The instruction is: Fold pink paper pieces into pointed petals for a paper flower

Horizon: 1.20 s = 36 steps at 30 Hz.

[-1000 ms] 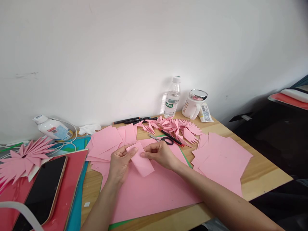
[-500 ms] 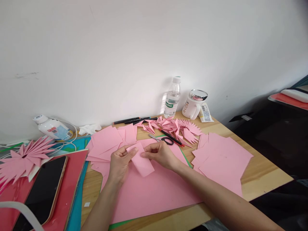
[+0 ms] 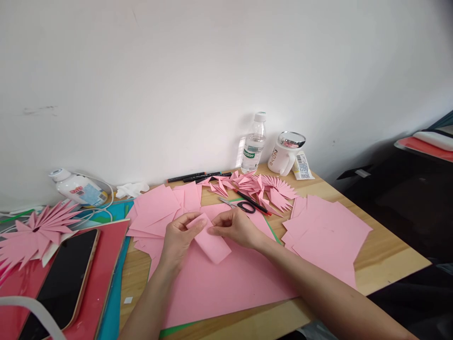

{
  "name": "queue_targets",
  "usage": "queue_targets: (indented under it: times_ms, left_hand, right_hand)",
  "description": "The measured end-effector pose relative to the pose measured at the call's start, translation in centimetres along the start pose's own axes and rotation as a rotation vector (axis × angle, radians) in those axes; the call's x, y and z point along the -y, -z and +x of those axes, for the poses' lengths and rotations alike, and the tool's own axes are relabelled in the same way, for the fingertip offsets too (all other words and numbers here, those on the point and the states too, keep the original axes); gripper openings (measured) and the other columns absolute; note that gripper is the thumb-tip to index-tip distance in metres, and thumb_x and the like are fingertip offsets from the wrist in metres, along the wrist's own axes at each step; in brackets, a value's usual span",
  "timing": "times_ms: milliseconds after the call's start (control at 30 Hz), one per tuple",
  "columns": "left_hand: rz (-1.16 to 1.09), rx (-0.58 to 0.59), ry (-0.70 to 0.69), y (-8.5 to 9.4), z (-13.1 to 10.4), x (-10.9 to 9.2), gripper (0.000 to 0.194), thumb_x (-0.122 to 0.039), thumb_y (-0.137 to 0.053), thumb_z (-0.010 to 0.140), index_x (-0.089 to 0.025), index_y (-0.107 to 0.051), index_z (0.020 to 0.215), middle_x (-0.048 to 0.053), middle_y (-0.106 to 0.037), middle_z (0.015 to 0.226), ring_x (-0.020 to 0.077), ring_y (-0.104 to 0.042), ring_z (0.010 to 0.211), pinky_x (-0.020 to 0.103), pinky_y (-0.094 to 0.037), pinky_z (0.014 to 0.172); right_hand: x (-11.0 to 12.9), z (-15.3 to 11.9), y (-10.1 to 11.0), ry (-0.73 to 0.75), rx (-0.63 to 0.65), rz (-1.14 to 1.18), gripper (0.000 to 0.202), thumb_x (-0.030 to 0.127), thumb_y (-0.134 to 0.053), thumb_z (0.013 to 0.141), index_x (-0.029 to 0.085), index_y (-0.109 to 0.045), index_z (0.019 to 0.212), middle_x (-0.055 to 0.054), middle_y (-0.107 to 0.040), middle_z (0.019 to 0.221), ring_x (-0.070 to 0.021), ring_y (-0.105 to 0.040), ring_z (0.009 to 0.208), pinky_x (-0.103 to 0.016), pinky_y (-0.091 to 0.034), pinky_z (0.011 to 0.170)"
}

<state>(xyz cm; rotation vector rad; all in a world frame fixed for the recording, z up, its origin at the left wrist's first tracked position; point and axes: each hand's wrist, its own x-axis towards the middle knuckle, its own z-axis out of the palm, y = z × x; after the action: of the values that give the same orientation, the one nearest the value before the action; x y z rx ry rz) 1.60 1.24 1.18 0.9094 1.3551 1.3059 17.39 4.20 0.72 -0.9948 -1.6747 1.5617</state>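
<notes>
A narrow folded strip of pink paper (image 3: 213, 246) is held between my two hands, above a large pink sheet (image 3: 226, 288). My left hand (image 3: 180, 238) pinches its upper left end, thumb on top. On the strip's right edge, my right hand (image 3: 235, 226) closes thumb and fingers. Just beyond that hand lie scissors (image 3: 246, 206) with dark handles and a black pen (image 3: 253, 202). Loose pink sheets (image 3: 155, 208) spread to the left of my left hand, and more pink sheets (image 3: 329, 231) lie to the right.
Folded pink paper pieces (image 3: 279, 189) sit at the back, near a water bottle (image 3: 253, 146), a white mug (image 3: 281, 158) and a tube (image 3: 303, 166). On the left are a phone (image 3: 63, 278), a pink paper pinwheel shape (image 3: 38, 231), a white bottle (image 3: 79, 189) and a red folder (image 3: 109, 255).
The folded strip has shifted slightly right and toward me, its lower end swinging a little to the right. Both hands keep their pinch and have barely moved.
</notes>
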Motion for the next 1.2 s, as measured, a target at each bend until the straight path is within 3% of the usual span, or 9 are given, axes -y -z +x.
queue_targets:
  times_ms: [167,367,533,667,867,1200]
  left_hand:
    - [0.068,0.056,-0.035,0.2,0.0,-0.2,0.015,-0.026,-0.078,0.053,-0.015,-0.071,0.061,0.003,-0.065,0.063,0.0144,-0.056,0.062,0.023,-0.045,0.059]
    - [-0.286,-0.086,0.033,0.3,0.4,-0.2,0.025,-0.025,-0.082,0.047,-0.013,-0.067,0.063,-0.001,-0.061,0.063,0.009,-0.053,0.061,0.019,-0.043,0.058]
    - [-0.437,-0.143,0.021,0.3,0.7,-0.6,0.028,-0.024,-0.084,0.041,-0.014,-0.065,0.059,-0.003,-0.061,0.062,0.0075,-0.053,0.061,0.018,-0.044,0.061]
    - [-0.454,-0.184,-0.011,0.5,0.9,-0.6,0.031,-0.025,-0.085,0.04,-0.014,-0.065,0.06,-0.002,-0.062,0.063,0.0083,-0.055,0.063,0.02,-0.046,0.063]
    - [-0.472,-0.213,-0.001,0.6,1.0,-0.3,0.03,-0.024,-0.085,0.041,-0.013,-0.066,0.062,-0.002,-0.064,0.063,0.0074,-0.056,0.063,0.019,-0.045,0.065]
    - [-0.506,-0.209,0.017,0.5,1.0,-0.2,0.027,-0.021,-0.084,0.042,-0.013,-0.067,0.061,-0.002,-0.065,0.062,0.0086,-0.058,0.062,0.021,-0.046,0.066]
  right_hand:
    - [-0.1,0.0,0.0,0.016,0.033,-0.032,0.028,0.039,-0.064,0.068,0.014,-0.057,0.057,0.004,-0.048,0.053,-0.0066,-0.039,0.049,-0.02,-0.033,0.047]
    - [0.0,0.3,0.6,0.05,-0.062,-0.032,0.017,0.03,-0.063,0.07,0.012,-0.062,0.071,-0.001,-0.057,0.067,-0.01,-0.049,0.059,-0.023,-0.041,0.056]
    - [0.1,0.2,0.6,0.054,-0.115,0.027,0.029,0.041,-0.068,0.066,0.013,-0.065,0.075,-0.003,-0.061,0.072,-0.0122,-0.052,0.061,-0.025,-0.041,0.056]
    - [0.4,0.1,0.3,0.089,-0.16,0.043,0.035,0.049,-0.067,0.065,0.014,-0.064,0.067,-0.002,-0.059,0.066,-0.0117,-0.05,0.058,-0.025,-0.04,0.053]
    - [0.7,0.1,0.2,0.095,-0.223,0.02,0.039,0.049,-0.067,0.065,0.016,-0.053,0.05,-0.002,-0.057,0.06,-0.0099,-0.044,0.051,-0.025,-0.035,0.049]
    - [0.8,0.1,0.3,0.102,-0.225,0.02,0.034,0.042,-0.064,0.07,0.016,-0.052,0.051,0.0,-0.052,0.055,-0.0101,-0.045,0.053,-0.024,-0.037,0.05]
